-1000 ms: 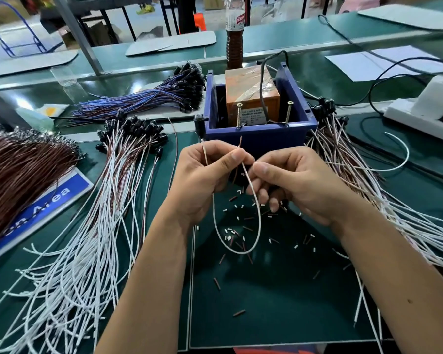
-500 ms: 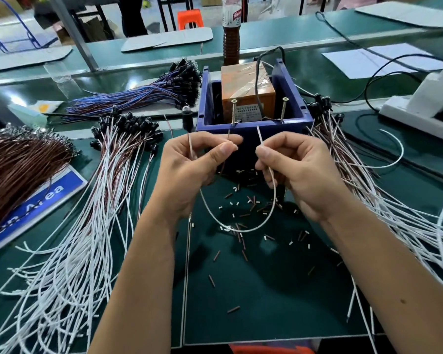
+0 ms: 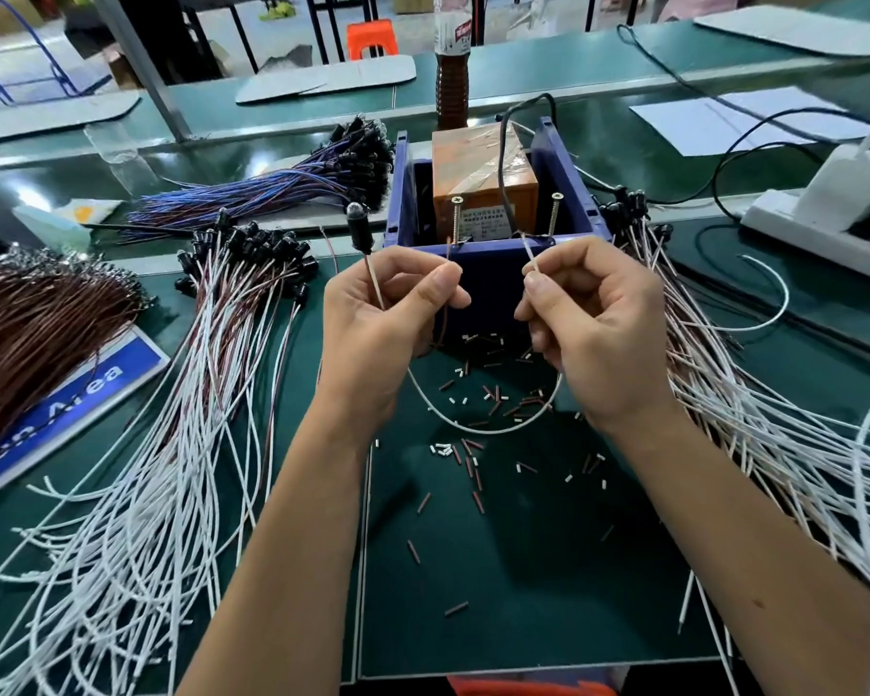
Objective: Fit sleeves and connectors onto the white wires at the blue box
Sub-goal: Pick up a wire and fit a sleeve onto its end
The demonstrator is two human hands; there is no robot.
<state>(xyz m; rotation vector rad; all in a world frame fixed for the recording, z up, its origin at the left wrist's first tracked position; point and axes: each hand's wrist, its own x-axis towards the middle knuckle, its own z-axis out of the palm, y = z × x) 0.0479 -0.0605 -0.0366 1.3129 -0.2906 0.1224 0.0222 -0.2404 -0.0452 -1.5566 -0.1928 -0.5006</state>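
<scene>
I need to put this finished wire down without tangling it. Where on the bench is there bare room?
The dark green mat is bare near its close edge, between the forearms, apart from a few stray sleeve offcuts. Crowded: the white wire pile left, the wire fan right, and the offcut scatter before the blue box.

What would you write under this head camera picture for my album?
Left hand and right hand pinch a looped white wire before the blue box.
</scene>
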